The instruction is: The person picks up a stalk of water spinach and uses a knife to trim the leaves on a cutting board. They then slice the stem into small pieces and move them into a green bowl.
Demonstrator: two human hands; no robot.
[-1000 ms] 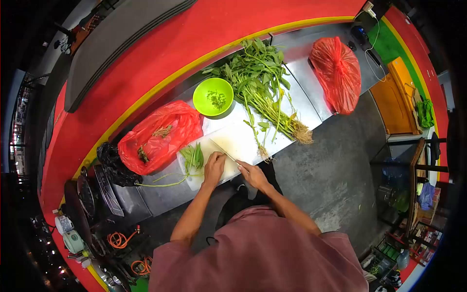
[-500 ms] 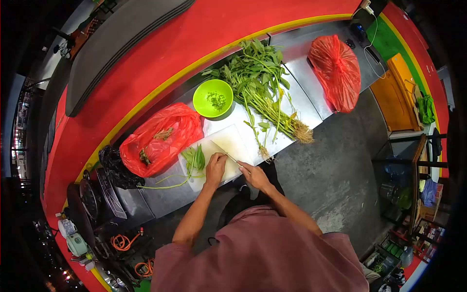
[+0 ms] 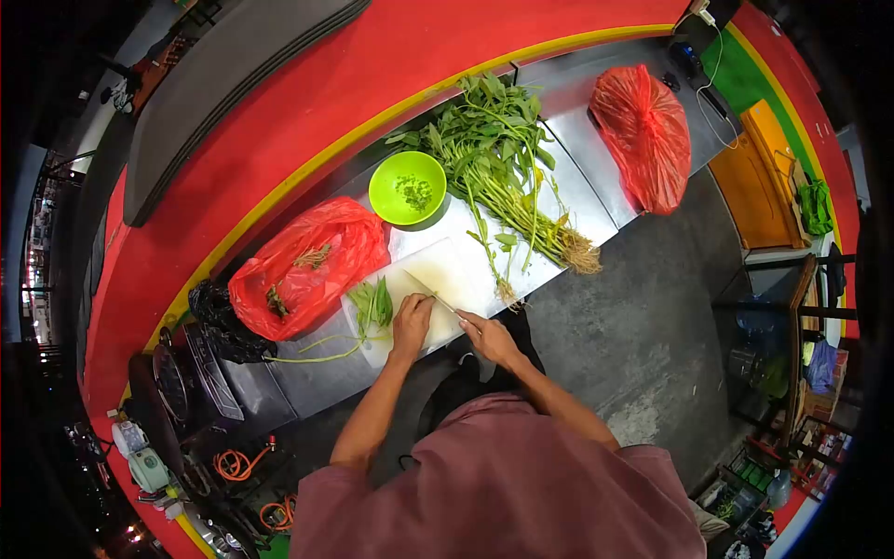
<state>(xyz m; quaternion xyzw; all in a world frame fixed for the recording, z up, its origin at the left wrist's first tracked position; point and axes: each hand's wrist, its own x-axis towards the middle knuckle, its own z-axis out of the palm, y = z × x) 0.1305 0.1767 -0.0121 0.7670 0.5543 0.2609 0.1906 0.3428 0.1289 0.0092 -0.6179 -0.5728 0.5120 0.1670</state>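
Observation:
My right hand (image 3: 488, 338) is closed around the handle of a knife (image 3: 432, 292), whose blade lies slanting over a white cutting board (image 3: 447, 265). Beside the blade, my left hand (image 3: 412, 322) rests on the board with its fingers curled together; what they hold is hidden. Just left of that hand lies a leafy green stalk (image 3: 374, 306), its long stem trailing left off the board. Behind the board stands a lime-green bowl (image 3: 384, 197) with small chopped green bits inside.
A big bunch of leafy greens with roots (image 3: 503, 182) lies right of the bowl. An open red plastic bag (image 3: 349, 275) with plant scraps sits at left, by a black bag (image 3: 223, 321). A tied red bag (image 3: 643, 140) stands far right on the metal counter (image 3: 321, 380).
Almost nothing differs. Both hands and the knife stay at nearly the same spot, with only a very slight shift of the left fingers along the blade.

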